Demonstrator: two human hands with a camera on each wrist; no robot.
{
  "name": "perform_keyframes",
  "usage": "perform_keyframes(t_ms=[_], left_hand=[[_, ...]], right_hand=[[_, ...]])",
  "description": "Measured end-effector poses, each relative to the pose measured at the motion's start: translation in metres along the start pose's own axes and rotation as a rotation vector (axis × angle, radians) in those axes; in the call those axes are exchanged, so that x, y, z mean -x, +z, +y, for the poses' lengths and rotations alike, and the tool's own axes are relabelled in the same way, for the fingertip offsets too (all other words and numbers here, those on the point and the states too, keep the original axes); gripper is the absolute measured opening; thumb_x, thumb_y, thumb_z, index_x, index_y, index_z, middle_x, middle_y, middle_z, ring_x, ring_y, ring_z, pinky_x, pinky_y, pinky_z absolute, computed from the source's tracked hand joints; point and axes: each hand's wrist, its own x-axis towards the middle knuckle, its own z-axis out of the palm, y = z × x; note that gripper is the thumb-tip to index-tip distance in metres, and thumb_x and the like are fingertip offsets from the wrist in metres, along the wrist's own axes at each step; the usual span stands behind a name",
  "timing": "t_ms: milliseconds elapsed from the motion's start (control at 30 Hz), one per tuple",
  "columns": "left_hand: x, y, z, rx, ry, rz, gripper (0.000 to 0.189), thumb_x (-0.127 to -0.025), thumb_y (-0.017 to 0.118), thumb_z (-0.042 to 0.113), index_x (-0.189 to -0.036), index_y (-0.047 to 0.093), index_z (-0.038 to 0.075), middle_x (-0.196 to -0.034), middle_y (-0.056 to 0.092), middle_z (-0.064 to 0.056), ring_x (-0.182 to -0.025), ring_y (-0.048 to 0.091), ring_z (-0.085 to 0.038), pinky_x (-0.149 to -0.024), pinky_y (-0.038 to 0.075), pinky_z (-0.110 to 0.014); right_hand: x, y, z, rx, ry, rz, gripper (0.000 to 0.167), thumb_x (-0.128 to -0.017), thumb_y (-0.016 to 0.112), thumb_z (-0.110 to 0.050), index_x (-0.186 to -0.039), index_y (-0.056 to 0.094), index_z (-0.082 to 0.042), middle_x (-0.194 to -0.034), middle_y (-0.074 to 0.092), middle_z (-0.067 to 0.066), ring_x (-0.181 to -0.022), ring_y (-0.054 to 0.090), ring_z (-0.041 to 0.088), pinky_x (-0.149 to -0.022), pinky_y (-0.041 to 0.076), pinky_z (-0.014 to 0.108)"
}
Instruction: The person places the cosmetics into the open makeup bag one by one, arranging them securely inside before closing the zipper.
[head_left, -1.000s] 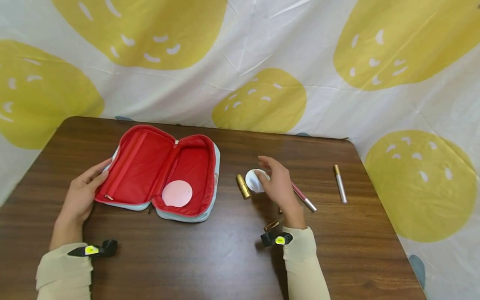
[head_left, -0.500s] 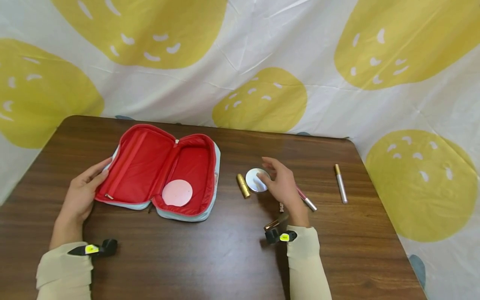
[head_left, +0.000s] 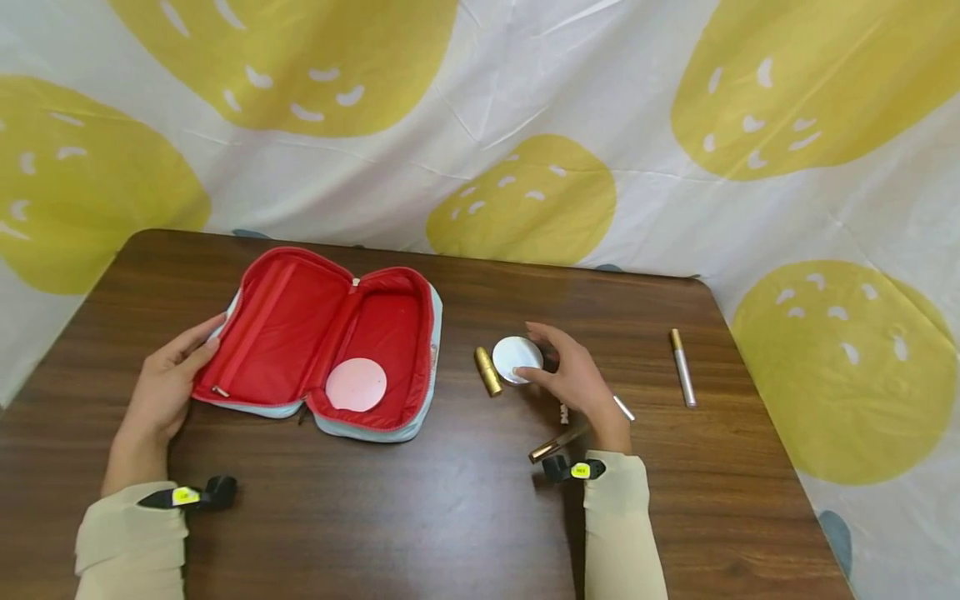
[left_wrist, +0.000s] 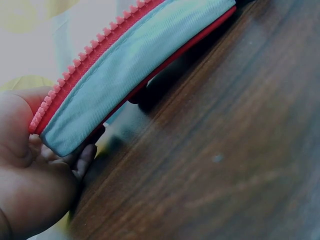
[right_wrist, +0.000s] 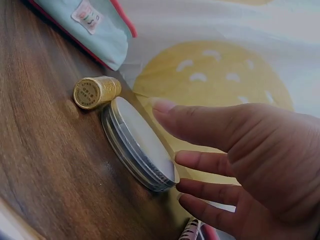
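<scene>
A light-blue cosmetic pouch with a red lining [head_left: 281, 342] lies unzipped and spread open, with a pale pink round disc [head_left: 356, 385] inside its right half. At its left edge, my left hand [head_left: 163, 379] grips the rim, thumb on the lining side and fingers behind. The left wrist view shows this hand [left_wrist: 35, 170] at the zipper edge [left_wrist: 90, 50]. My right hand [head_left: 581, 379] is beside a round, silvery-white compact [head_left: 512, 357], fingers apart and loosely bent. In the right wrist view, the thumb is above the compact [right_wrist: 142, 145]; the fingertips are at its edge, contact unclear.
A gold lipstick tube [head_left: 487, 372] lies just left of the compact. Near the right wrist are a tube with a rose-gold cap [head_left: 546, 451] and a partly hidden silver-ended tube [head_left: 623, 407]. Farther right lies a silver tube with a gold cap [head_left: 683, 368].
My right hand has moved a little to the right and nearer the body, leaving more of the compact showing. The left hand keeps its hold on the pouch.
</scene>
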Motion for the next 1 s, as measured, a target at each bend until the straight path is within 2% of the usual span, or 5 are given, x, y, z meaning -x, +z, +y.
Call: perform_keyframes(t_ms=[200, 433, 667, 1000], left_hand=[[0.001, -0.001, 0.001, 0.019, 0.005, -0.01, 0.044, -0.095, 0.059, 0.018, -0.139, 0.052, 0.012, -0.121, 0.054, 0.009, -0.101, 0.051, -0.003, -0.076, 0.046, -0.011], [0.0, -0.001, 0.0, 0.025, 0.008, -0.01, 0.045, -0.095, 0.06, 0.019, -0.138, 0.052, 0.013, -0.124, 0.053, 0.006, -0.105, 0.048, -0.004, -0.078, 0.045, -0.011], [0.001, 0.0, 0.001, 0.006, 0.003, -0.008, 0.045, -0.095, 0.06, 0.02, -0.138, 0.053, 0.013, -0.125, 0.052, 0.006, -0.105, 0.048, -0.004, -0.078, 0.046, -0.01], [0.002, 0.001, 0.001, 0.009, 0.005, -0.013, 0.044, -0.095, 0.06, 0.02, -0.138, 0.053, 0.013, -0.123, 0.053, 0.007, -0.103, 0.049, -0.004, -0.077, 0.046, -0.011]], right_hand=[[-0.001, 0.003, -0.003, 0.006, 0.014, -0.031, 0.076, -0.078, 0.081, -0.026, -0.142, 0.044, -0.007, -0.134, 0.052, 0.015, -0.118, 0.051, 0.031, -0.096, 0.042, 0.045], [-0.003, 0.004, -0.004, 0.075, -0.025, -0.042, 0.077, -0.076, 0.082, -0.029, -0.14, 0.046, -0.007, -0.136, 0.05, 0.012, -0.125, 0.043, 0.03, -0.101, 0.036, 0.045], [0.0, 0.003, 0.005, 0.077, -0.034, -0.06, 0.083, -0.072, 0.084, -0.034, -0.142, 0.045, -0.012, -0.137, 0.049, 0.007, -0.123, 0.044, 0.028, -0.099, 0.037, 0.044], [0.0, 0.01, 0.015, 0.079, -0.031, -0.073, 0.09, -0.069, 0.087, -0.034, -0.144, 0.042, -0.011, -0.141, 0.045, 0.008, -0.126, 0.037, 0.028, -0.103, 0.031, 0.045]])
